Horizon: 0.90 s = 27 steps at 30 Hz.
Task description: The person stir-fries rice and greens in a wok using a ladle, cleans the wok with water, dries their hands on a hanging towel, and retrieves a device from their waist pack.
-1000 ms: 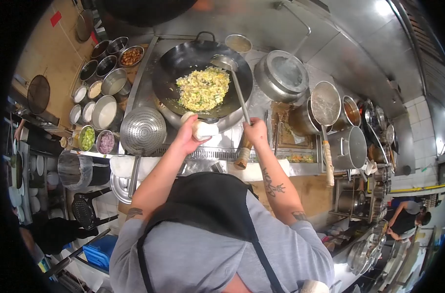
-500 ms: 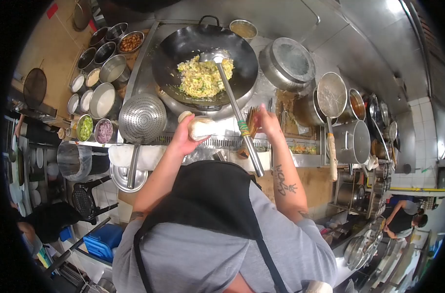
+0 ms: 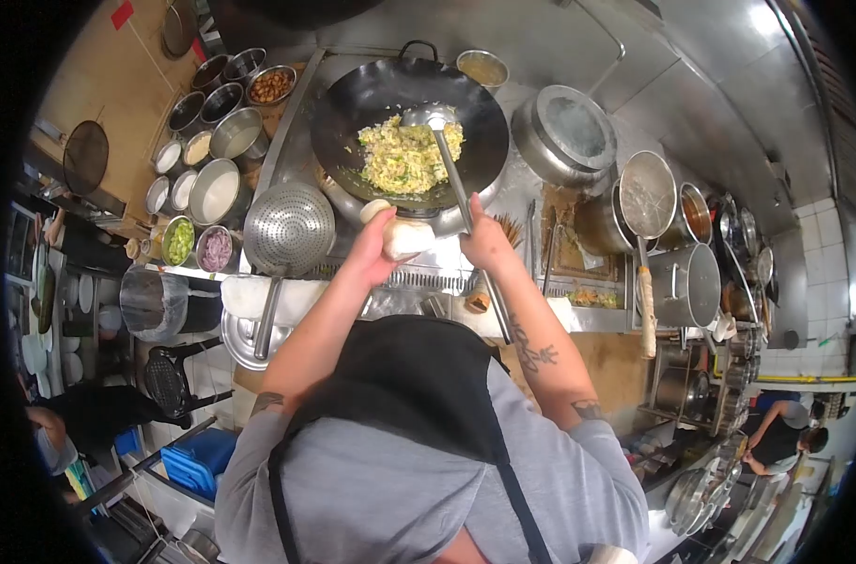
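Observation:
A black wok [image 3: 334, 117] on the stove holds a yellow and green rice mixture [image 3: 390, 160]. My left hand [image 3: 372, 246] is wrapped round a white cloth [image 3: 408, 239] at the wok's near side, where a pale handle end pokes out. My right hand [image 3: 484, 239] is closed on the long metal handle of a ladle [image 3: 453, 174], whose bowl rests in the food. Under my right forearm lies a bamboo brush [image 3: 478, 301]. To the left, a perforated strainer [image 3: 290, 230] sits beside the wok.
Bowls of ingredients [image 3: 215, 193] stand at the left. A lidded pot [image 3: 571, 132] is right of the wok, with a mesh strainer [image 3: 648, 195] over pots farther right. One person [image 3: 776, 437] stands at far right; another [image 3: 99, 409] is partly visible at left.
My right hand opened off the ladle half a second ago and is now closed on its handle again, nearer the wok. The ladle's bowl has moved into the food. The view has shifted slightly.

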{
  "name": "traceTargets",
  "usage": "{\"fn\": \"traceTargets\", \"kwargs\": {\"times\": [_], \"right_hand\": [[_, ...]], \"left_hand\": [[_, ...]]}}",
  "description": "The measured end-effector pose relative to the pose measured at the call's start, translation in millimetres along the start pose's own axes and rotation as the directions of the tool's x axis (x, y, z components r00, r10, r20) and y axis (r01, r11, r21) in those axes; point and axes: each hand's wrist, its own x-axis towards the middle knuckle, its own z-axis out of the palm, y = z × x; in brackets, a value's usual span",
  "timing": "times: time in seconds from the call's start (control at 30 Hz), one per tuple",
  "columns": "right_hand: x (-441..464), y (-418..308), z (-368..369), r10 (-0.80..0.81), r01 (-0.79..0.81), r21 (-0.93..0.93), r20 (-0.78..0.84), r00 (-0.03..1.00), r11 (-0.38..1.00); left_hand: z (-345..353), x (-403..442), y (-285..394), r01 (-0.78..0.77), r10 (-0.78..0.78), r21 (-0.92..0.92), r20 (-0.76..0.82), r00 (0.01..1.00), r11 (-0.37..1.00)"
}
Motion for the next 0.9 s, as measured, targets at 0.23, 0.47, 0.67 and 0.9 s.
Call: {"fn": "traceTargets", "kwargs": {"times": [0.23, 0.47, 0.67, 0.9], "right_hand": [[42, 16, -5, 0.039, 0.016, 0.191, -0.28, 0.959, 0.982], [26, 27, -13, -0.242, 0.244, 0.073, -0.026, 0.97, 0.967], [-87, 39, -71, -0.056, 0.052, -0.08, -0.044, 0.997, 0.995], [-157, 56, -187, 0.046, -0.075, 0.09, 0.285, 0.957, 0.993]], "left_hand": [[4, 36, 3, 0.045, -0.045, -0.003, -0.055, 0.997, 0.999], [11, 25, 11, 0.05, -0.048, 0.054, -0.039, 0.998, 0.997], [-11, 71, 16, 0.214, -0.215, 0.046, 0.008, 0.977, 0.976], [22, -45, -52, -0.076, 0.076, -0.009, -0.05, 0.996, 0.997]]}}
